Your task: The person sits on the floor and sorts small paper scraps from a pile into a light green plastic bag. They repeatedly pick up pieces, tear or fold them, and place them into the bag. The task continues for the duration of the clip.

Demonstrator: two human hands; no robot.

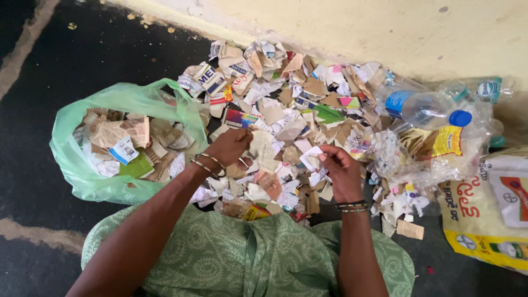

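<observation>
Over the heap of torn paper and card scraps [297,110] on the dark floor [82,60], her right hand [341,170] pinches a small white paper piece [311,155]. Her left hand [228,146], at nine o'clock of it, closes on a cream scrap [263,147]. A green plastic bag [110,99] lies farther toward nine.

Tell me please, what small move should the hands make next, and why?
Probably the right hand should carry its white paper scrap over to the green bag. The bag lies open and already holds similar scraps, while the left hand rests on the paper pile.
</observation>
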